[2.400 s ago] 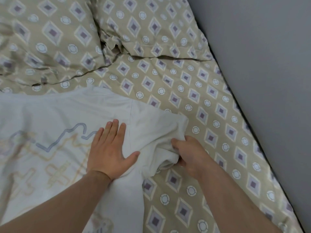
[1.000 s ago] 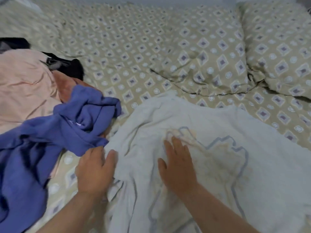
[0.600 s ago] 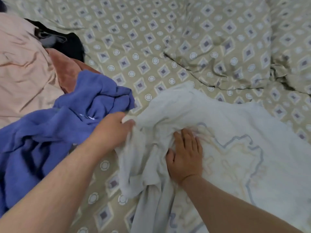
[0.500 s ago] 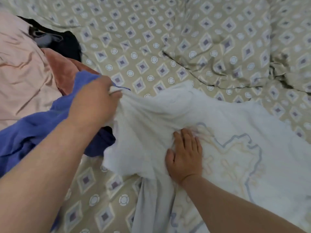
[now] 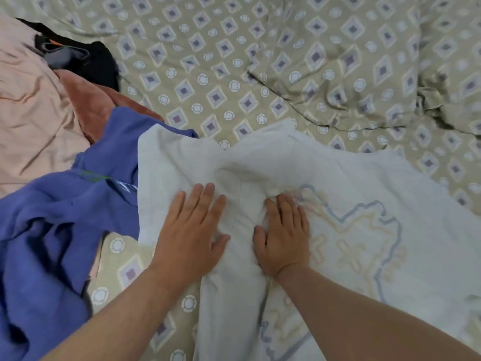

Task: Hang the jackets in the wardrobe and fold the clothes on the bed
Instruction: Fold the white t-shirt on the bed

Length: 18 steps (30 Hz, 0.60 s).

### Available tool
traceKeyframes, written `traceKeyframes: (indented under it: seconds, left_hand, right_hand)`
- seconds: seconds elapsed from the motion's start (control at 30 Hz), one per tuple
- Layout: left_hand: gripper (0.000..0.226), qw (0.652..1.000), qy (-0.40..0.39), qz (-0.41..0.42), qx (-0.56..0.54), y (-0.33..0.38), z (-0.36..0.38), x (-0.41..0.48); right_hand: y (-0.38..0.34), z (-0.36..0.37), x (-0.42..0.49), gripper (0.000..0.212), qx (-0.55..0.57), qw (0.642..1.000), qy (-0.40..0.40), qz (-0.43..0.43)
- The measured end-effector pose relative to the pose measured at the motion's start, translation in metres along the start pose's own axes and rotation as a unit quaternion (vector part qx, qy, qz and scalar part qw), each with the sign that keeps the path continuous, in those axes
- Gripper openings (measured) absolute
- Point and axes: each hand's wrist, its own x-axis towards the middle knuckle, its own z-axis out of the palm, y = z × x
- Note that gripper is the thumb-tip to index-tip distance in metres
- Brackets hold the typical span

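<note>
Left side of the white T-shirt (image 5: 364, 256) just got laid out. Half a second back the left hand (image 5: 192, 230) had the sleeve (image 5: 169, 165) pinched and lifted toward the upper left. Now that sleeve is down and spread, and the hand lies palm-down on it: grip wide, fingers straight, holding nothing, only pressing.

Right hand (image 5: 282, 235) hasn't moved off its spot. It lies flat on the shirt body just right of the sleeve seam, grip wide too, pinning the cloth next to the print.

Shirt sits centre to lower right of frame, face up on the bed (image 5: 208, 74), mostly flat, with some bunching between the two hands.

One catch: the sleeve's outer edge lands on the blue garment (image 5: 52, 230) at left centre, not on the sheet. So it isn't lying level there.

My read: spreading is about done and the first fold is next, likely this sleeve brought in over the body. The blue piece could drag along if the edge snags.

Peach cloth (image 5: 31, 113) and a black garment (image 5: 99, 61) at upper left look untouched, so plenty of the task is left.
</note>
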Motion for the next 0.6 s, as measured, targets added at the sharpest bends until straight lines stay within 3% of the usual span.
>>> traceKeyframes:
  seconds: [0.1,0.23,0.37,0.47,0.6]
  left_hand:
    - [0.086,0.997,-0.069,-0.032,0.013,-0.008,0.014,-0.002]
    - [0.088,0.995,-0.083,-0.037,0.034,-0.011,0.027,-0.001]
    - [0.090,0.995,-0.062,-0.050,0.054,-0.010,0.023,-0.003]
    - [0.080,0.993,-0.037,-0.109,0.017,0.005,0.024,-0.020]
    - [0.057,0.982,0.064,-0.168,-0.063,0.020,0.024,-0.054]
  right_hand:
    - [0.002,0.002,0.001,0.067,-0.003,1.000,-0.011,0.001]
    - [0.002,-0.001,0.000,0.068,0.008,1.000,-0.019,0.000]
    - [0.004,-0.014,-0.006,0.065,0.056,0.997,-0.045,-0.014]
    - [0.024,-0.024,-0.038,0.059,0.089,0.993,-0.059,-0.053]
    - [0.092,-0.051,-0.117,0.050,0.075,0.992,-0.054,-0.085]
